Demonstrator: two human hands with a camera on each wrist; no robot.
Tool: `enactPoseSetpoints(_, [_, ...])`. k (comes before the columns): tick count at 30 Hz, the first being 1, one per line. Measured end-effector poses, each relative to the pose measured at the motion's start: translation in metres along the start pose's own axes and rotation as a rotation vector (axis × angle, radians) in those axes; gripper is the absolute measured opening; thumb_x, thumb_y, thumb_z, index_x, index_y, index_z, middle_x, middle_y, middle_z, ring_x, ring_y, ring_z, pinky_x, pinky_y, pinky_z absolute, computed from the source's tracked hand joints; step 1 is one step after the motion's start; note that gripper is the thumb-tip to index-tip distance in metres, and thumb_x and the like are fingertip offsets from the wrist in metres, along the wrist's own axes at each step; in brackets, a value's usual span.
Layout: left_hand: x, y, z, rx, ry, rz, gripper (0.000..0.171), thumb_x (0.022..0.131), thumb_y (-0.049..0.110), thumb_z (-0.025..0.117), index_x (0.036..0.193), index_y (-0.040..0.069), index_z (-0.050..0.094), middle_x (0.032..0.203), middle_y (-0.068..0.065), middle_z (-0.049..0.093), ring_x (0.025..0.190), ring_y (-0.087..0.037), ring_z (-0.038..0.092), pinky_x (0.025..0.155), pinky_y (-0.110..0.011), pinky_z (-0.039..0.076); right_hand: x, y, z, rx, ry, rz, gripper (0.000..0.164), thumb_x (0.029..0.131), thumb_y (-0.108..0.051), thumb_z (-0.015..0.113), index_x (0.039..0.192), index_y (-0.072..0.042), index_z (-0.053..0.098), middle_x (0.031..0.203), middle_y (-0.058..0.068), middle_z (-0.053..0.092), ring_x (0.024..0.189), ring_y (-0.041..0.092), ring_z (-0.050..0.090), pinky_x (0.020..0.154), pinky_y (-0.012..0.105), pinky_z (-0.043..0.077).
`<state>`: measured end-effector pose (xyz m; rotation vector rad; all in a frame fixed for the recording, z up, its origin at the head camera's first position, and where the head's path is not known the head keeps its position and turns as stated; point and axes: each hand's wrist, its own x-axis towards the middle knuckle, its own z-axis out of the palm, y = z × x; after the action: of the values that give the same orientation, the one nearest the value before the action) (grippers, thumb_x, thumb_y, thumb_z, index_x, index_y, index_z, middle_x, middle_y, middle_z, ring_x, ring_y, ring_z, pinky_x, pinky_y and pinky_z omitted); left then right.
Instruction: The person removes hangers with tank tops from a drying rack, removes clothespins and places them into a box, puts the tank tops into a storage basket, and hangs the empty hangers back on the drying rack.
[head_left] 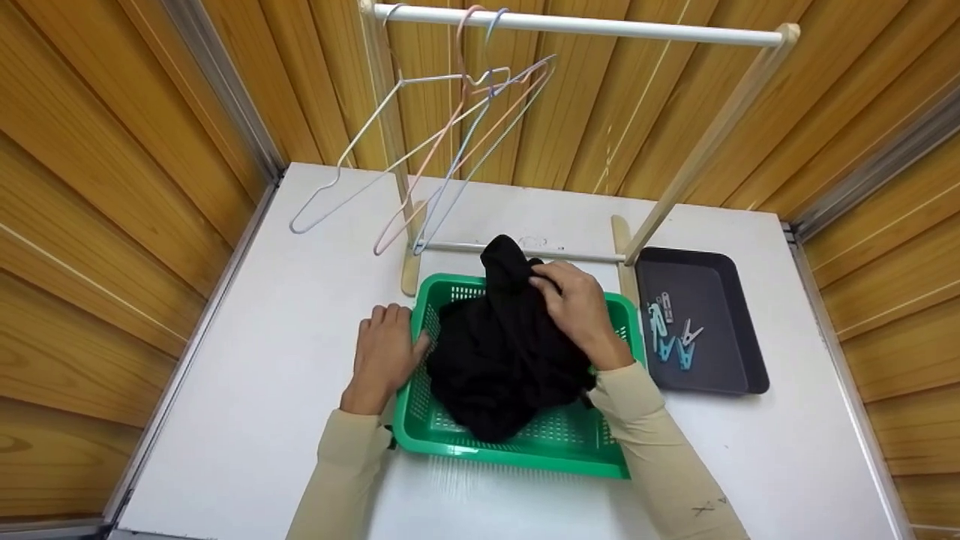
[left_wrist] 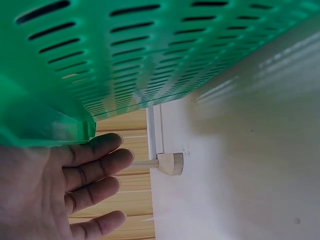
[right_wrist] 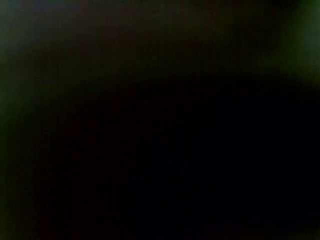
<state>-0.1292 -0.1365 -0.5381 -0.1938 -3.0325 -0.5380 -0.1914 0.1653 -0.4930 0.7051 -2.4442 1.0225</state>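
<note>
A bundled black garment [head_left: 502,360] lies in a green plastic basket [head_left: 517,457] with slotted walls. In the head view my right hand [head_left: 576,306] pinches a raised fold of the cloth near the basket's far side. My left hand [head_left: 384,352] rests at the basket's left rim, the thumb over the edge. From the left wrist, the fingers [left_wrist: 100,167] show extended and spread outside the wall, beneath the rim. The right wrist view is almost wholly dark.
Behind the basket stands a rack with a white rail [head_left: 600,27] and wooden legs. Pastel wire hangers [head_left: 352,154] hang on its left part. A dark tray [head_left: 720,322] to the right holds several clothes pegs [head_left: 685,352]. Wood-patterned walls enclose the white table [head_left: 247,360].
</note>
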Motion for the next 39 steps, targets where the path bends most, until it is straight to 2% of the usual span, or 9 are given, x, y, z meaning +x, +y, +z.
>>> enactPoseSetpoints(5, [-0.001,0.000,0.000,-0.005,0.020,-0.001,0.040,0.106,0.035,0.061,0.120,-0.003,0.065,0.100,-0.014,0.060,0.101,-0.033,0.052,0.084,-0.049,0.047,-0.005,-0.019,-0.017,-0.008,-0.047,-0.078,0.011,0.100,-0.007,0.075,0.109,-0.001,0.078,0.104,0.012,0.075,0.097,0.030,0.073,0.086,0.047,0.059])
enactPoseSetpoints(10, [-0.001,-0.001,0.000,-0.010,0.025,0.004,0.039,0.106,0.034,0.063,0.119,-0.003,0.065,0.099,-0.014,0.059,0.100,-0.033,0.052,0.083,-0.049,0.046,-0.022,-0.033,-0.023,-0.062,-0.103,-0.180,0.008,0.100,-0.007,0.076,0.107,-0.004,0.076,0.101,0.009,0.074,0.093,0.026,0.072,0.078,0.043,0.061])
enactPoseSetpoints(15, [-0.001,-0.002,0.000,-0.006,0.030,0.005,0.038,0.106,0.033,0.063,0.118,-0.003,0.065,0.099,-0.014,0.059,0.099,-0.033,0.053,0.083,-0.050,0.047,-0.037,-0.040,-0.022,-0.119,-0.211,-0.196,0.010,0.100,-0.013,0.077,0.108,-0.008,0.074,0.100,0.004,0.072,0.086,0.022,0.069,0.070,0.041,0.060])
enactPoseSetpoints(20, [0.000,-0.001,0.001,-0.016,0.020,-0.006,0.039,0.106,0.033,0.063,0.120,-0.003,0.065,0.100,-0.014,0.060,0.101,-0.033,0.053,0.084,-0.050,0.047,-0.049,-0.041,-0.013,-0.166,-0.332,-0.148,0.025,0.099,-0.024,0.080,0.115,-0.007,0.071,0.107,0.005,0.069,0.091,0.024,0.066,0.072,0.042,0.059])
enactPoseSetpoints(25, [0.000,0.000,0.001,-0.030,0.013,-0.011,0.040,0.107,0.035,0.061,0.121,-0.003,0.065,0.101,-0.015,0.060,0.102,-0.033,0.053,0.085,-0.050,0.047,-0.062,-0.039,-0.004,-0.177,-0.460,-0.095,0.030,0.100,-0.028,0.078,0.116,-0.005,0.066,0.105,0.007,0.063,0.086,0.023,0.058,0.071,0.041,0.055])
enactPoseSetpoints(30, [-0.001,0.000,0.000,-0.026,0.013,-0.016,0.041,0.106,0.034,0.061,0.121,-0.004,0.065,0.101,-0.015,0.060,0.103,-0.034,0.053,0.085,-0.051,0.047,-0.068,-0.034,0.001,-0.156,-0.575,0.037,0.038,0.103,-0.032,0.074,0.121,-0.001,0.062,0.109,0.013,0.060,0.091,0.029,0.055,0.078,0.046,0.053])
enactPoseSetpoints(35, [-0.002,0.000,0.000,-0.036,0.024,-0.005,0.041,0.105,0.034,0.063,0.120,-0.004,0.065,0.100,-0.016,0.060,0.101,-0.035,0.053,0.083,-0.051,0.047,-0.063,-0.026,0.004,-0.134,-0.633,0.180,0.049,0.104,-0.038,0.071,0.129,0.002,0.059,0.125,0.024,0.062,0.111,0.040,0.059,0.093,0.056,0.053])
enactPoseSetpoints(39, [-0.003,0.001,0.002,-0.040,0.028,-0.002,0.041,0.105,0.035,0.064,0.120,-0.004,0.065,0.100,-0.016,0.060,0.100,-0.035,0.053,0.083,-0.052,0.047,-0.059,-0.021,0.004,-0.155,-0.633,0.241,0.057,0.103,-0.044,0.070,0.134,0.003,0.059,0.130,0.025,0.061,0.117,0.041,0.059,0.095,0.058,0.053])
